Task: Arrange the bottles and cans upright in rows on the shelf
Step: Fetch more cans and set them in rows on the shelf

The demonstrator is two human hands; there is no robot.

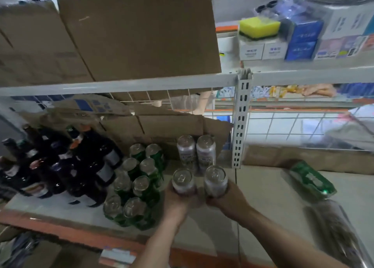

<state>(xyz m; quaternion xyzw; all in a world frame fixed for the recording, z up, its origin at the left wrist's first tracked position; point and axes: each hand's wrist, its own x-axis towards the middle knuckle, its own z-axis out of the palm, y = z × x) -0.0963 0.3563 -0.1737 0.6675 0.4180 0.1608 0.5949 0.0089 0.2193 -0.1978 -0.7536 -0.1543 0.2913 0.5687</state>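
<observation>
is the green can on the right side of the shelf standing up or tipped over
Tipped over. The green can lies on its side on the shelf, label facing up, apart from the upright green cans at left.

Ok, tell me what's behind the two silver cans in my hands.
Two more upright silver cans stand directly behind them, with flattened brown cardboard against the shelf back. The cans hide the cardboard's lower part.

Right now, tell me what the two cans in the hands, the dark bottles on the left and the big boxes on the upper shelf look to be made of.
Silver cans: likely aluminium, with shiny tops and pull tabs. The left hand and right hand each grip one.
Dark bottles: probably dark glass, glossy with sharp highlights, paper-looking labels.
Big boxes: matte brown cardboard, creased with raw edges.
</observation>
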